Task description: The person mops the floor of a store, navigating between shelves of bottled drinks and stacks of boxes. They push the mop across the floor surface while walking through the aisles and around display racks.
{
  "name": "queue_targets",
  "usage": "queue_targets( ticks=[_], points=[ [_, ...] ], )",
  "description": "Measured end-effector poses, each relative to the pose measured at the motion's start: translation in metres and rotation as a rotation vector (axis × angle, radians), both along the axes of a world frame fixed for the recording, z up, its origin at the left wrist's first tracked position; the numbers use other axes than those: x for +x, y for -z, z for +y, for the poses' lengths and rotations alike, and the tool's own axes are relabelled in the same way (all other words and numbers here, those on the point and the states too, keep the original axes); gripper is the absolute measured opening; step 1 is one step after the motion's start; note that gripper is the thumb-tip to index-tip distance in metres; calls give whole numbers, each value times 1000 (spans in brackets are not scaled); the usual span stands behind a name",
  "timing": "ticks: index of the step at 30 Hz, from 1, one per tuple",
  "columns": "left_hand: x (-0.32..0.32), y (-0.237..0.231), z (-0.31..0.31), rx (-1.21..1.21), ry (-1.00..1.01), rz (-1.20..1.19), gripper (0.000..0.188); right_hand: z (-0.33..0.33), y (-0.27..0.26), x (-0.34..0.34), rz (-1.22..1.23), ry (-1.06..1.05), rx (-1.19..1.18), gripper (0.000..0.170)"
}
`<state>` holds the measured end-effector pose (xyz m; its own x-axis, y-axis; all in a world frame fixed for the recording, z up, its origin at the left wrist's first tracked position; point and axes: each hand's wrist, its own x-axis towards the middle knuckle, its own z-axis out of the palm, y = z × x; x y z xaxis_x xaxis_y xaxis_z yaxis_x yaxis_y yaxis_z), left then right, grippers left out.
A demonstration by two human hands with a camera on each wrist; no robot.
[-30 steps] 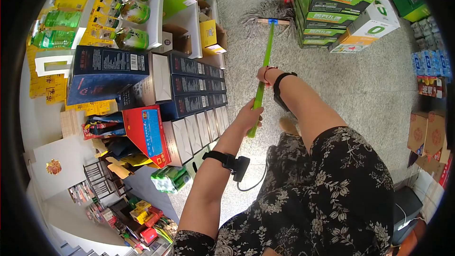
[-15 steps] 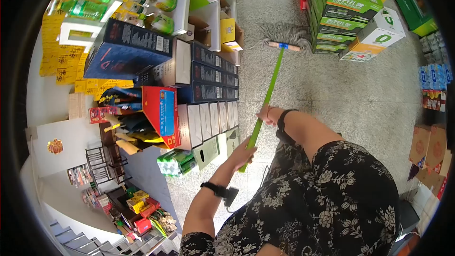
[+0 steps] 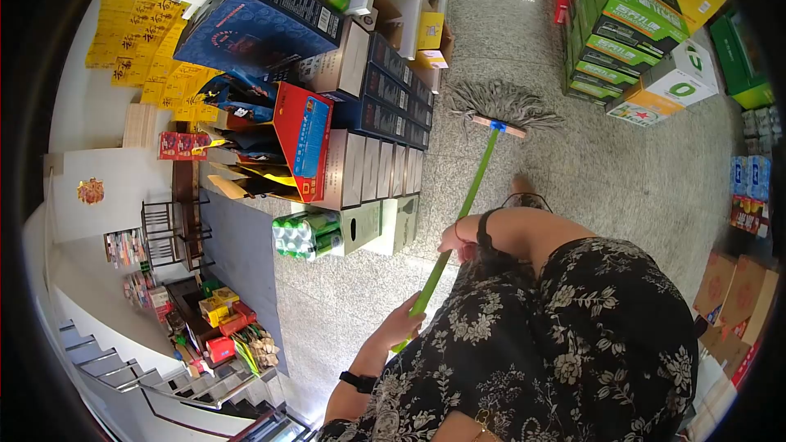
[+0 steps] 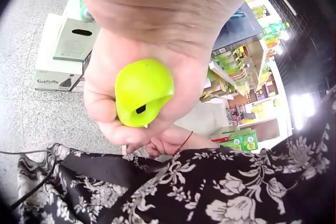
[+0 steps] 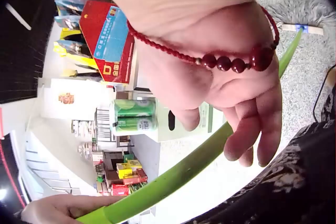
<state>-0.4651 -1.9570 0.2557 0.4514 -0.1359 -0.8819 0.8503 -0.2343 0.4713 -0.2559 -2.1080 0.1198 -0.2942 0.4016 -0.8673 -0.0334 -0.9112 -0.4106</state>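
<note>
A mop with a long green handle (image 3: pixel 468 196) reaches from my body out to the floor. Its grey string head (image 3: pixel 508 98) spreads on the speckled floor below a wooden bar with a blue joint. My left hand (image 3: pixel 399 323) grips the handle near its top end, close to my hip. In the left wrist view the yellow-green end cap (image 4: pixel 144 92) pokes out of that fist. Farther down the handle, my right hand (image 3: pixel 461 239) holds it with fingers bent around it. A red beaded bracelet (image 5: pixel 231 63) circles the right wrist.
Stacked green beer cartons (image 3: pixel 626 20) stand right of the mop head. On the left are dark blue boxes (image 3: pixel 393 90), a red display box (image 3: pixel 303 143) and a pack of green cans (image 3: pixel 304 235). Brown cartons (image 3: pixel 729 295) line the far right; stairs (image 3: pixel 155 372) show at lower left.
Both hands have drawn the mop back toward my body, the left ending at my hip. The mop head has slid nearer, away from the green cartons. The head view has turned.
</note>
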Motion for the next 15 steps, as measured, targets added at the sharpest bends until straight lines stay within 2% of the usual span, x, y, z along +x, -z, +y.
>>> queue_targets(
  ticks=[1,3,7,8,9,11,12,15],
  points=[
    [6,-2,-5,1,-3,2,63,-4,13,1,2,-3,1,52],
    [39,-21,-23,117,143,-25,62,-15,22,11,-1,210,55,53],
    [95,4,-43,81,88,-31,61,-44,46,63,-51,215,206,51],
    [111,17,-49,33,27,-27,60,-48,39,84,-35,310,32,51],
    [133,22,-58,-13,-35,-23,60,-58,40,104,-34,316,31,51],
    [188,32,-80,-55,-89,33,60,-83,45,148,-239,282,181,51],
    [216,38,-91,-66,-89,26,60,-91,35,176,-207,423,-26,49],
    [306,49,-134,-49,-108,25,57,-128,49,256,-297,534,2,48]
  ],
)
